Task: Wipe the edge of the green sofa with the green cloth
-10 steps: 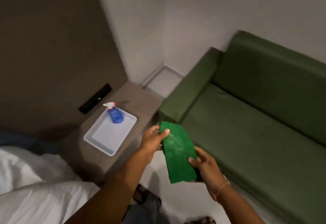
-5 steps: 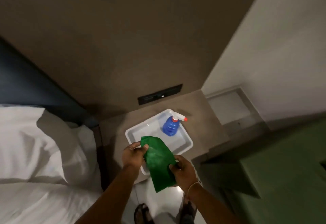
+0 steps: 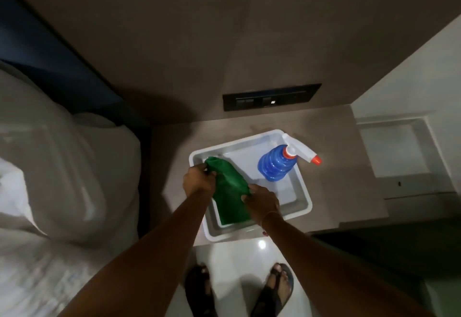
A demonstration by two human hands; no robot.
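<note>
The folded green cloth (image 3: 230,192) hangs over the left half of a white tray (image 3: 303,192) on the bedside table. My left hand (image 3: 198,179) pinches the cloth's upper corner. My right hand (image 3: 262,199) grips its right edge lower down. The cloth's bottom end reaches the tray's floor or hangs just above it; I cannot tell which. Only a dark corner of the green sofa (image 3: 399,249) shows at the lower right, well apart from both hands.
A blue spray bottle (image 3: 277,164) with a white and red nozzle stands in the tray's far right part. The brown bedside table (image 3: 349,167) carries the tray. A white pillow (image 3: 69,172) and bed lie left. A black switch panel (image 3: 272,97) sits on the wall. My sandalled feet (image 3: 239,289) stand below.
My view has turned from the sofa to the bedside table. Both hands have carried the cloth forward and down over the tray, and the tray now appears closer.
</note>
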